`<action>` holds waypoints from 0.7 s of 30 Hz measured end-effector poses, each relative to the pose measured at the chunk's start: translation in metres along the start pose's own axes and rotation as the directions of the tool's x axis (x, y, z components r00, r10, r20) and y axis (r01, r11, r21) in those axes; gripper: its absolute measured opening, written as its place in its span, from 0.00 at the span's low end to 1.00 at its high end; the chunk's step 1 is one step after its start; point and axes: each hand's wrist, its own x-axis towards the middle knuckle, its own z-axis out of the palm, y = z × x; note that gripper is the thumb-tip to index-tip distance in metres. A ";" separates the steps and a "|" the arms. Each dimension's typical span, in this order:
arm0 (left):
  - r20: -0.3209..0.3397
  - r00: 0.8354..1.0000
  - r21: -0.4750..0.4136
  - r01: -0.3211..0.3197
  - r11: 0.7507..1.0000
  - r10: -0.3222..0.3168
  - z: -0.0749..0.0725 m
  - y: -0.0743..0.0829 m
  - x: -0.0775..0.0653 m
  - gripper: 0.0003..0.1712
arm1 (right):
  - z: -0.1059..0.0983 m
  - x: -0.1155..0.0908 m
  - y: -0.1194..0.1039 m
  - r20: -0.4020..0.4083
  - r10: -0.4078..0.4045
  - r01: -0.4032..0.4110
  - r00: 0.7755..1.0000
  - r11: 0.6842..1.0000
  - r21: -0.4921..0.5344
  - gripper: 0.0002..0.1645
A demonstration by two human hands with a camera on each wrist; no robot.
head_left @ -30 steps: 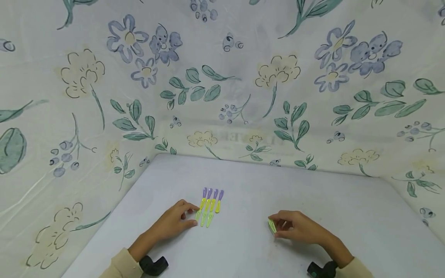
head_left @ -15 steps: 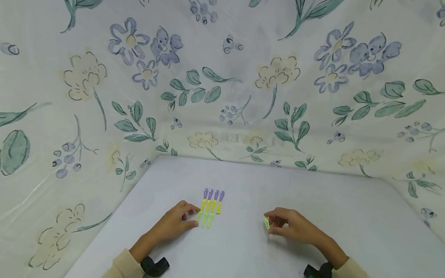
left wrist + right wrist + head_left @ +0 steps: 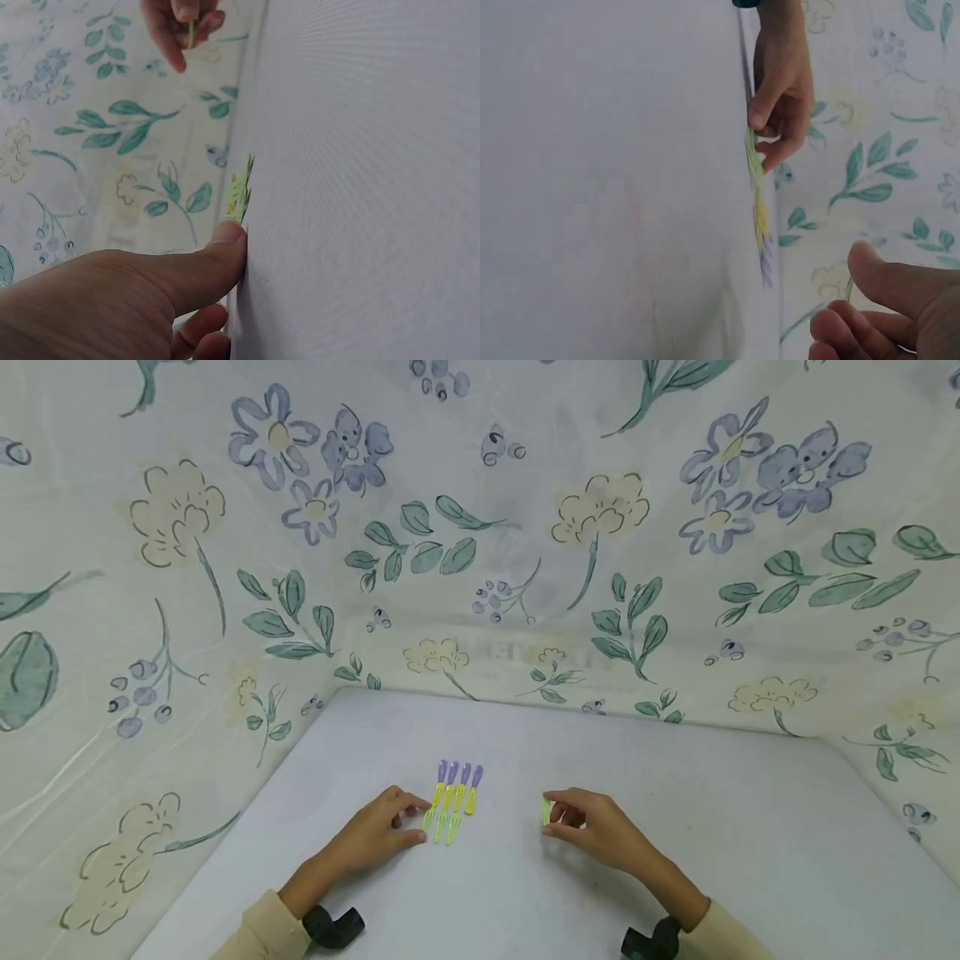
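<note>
On the white table lie rows of small plastic pieces: purple spoon-like ones at the far side, yellow ones in the middle and green forks nearest me. My left hand rests at their left side, forefinger and thumb tips at the two ends of the leftmost fork. In the left wrist view its thumb is low at the tabletop beside the green pieces. To the right, my right hand pinches another small green fork between thumb and fingers, above the table; mostly its thin edge shows in the right wrist view.
The white tabletop spreads out around both hands. Behind it and along the left side hangs a flower-printed cloth. A black wrist device sits on the left forearm, and another on the right.
My right hand has moved left and a little away from me, bringing the green fork nearer the rows. My left hand has stayed in place beside the leftmost fork.
</note>
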 end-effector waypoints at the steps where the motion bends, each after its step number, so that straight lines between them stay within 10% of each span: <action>1: 0.001 1.000 -0.002 0.000 1.000 0.000 0.000 0.000 0.000 0.24 | 0.003 0.003 -0.003 -0.006 0.003 -0.003 1.000 1.000 -0.003 0.28; 21: -0.006 1.000 0.010 -0.005 1.000 0.005 0.000 0.000 0.001 0.24 | 0.053 0.040 -0.035 0.025 -0.022 0.021 0.999 0.999 0.042 0.26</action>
